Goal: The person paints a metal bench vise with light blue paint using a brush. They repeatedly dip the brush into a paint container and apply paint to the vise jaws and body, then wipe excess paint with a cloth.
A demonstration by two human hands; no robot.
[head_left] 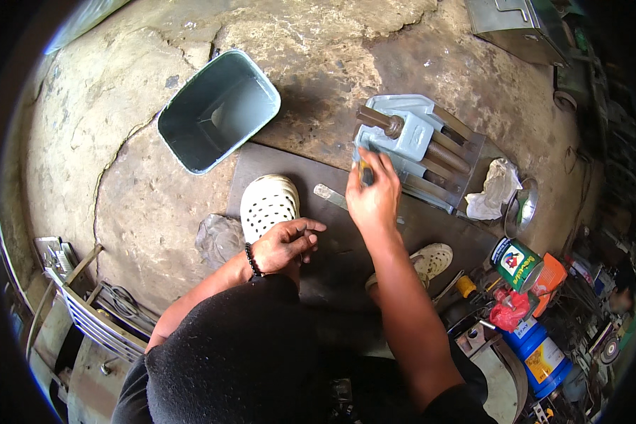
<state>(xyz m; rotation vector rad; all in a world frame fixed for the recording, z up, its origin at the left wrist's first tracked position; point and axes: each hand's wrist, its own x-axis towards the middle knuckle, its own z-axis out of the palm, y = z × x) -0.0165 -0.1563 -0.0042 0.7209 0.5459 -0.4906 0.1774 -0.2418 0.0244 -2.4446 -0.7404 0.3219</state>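
Note:
My right hand (374, 198) is closed around a short tool with a yellow-and-black handle (366, 174). Its working end is hidden, so I cannot tell the kind. Just beyond the fingers lies a heavy vise (410, 138), coated light blue-grey, with bare brown metal on its bars and screw. My left hand (286, 246) rests over my left leg, holding nothing, its index finger stretched out and the others loosely bent. Between the hands, a flat narrow strip (331, 195) lies on a dark metal sheet (283, 161), under the vise and my white clogs (267, 201).
A grey-green rectangular bin (219, 112) stands at the far left. Right of the vise are a crumpled white rag (493, 189) and a round tin (523, 208). A green paint can (516, 265), blue container (544, 360) and cluttered tools line the right; a metal grille (106, 318) lies left.

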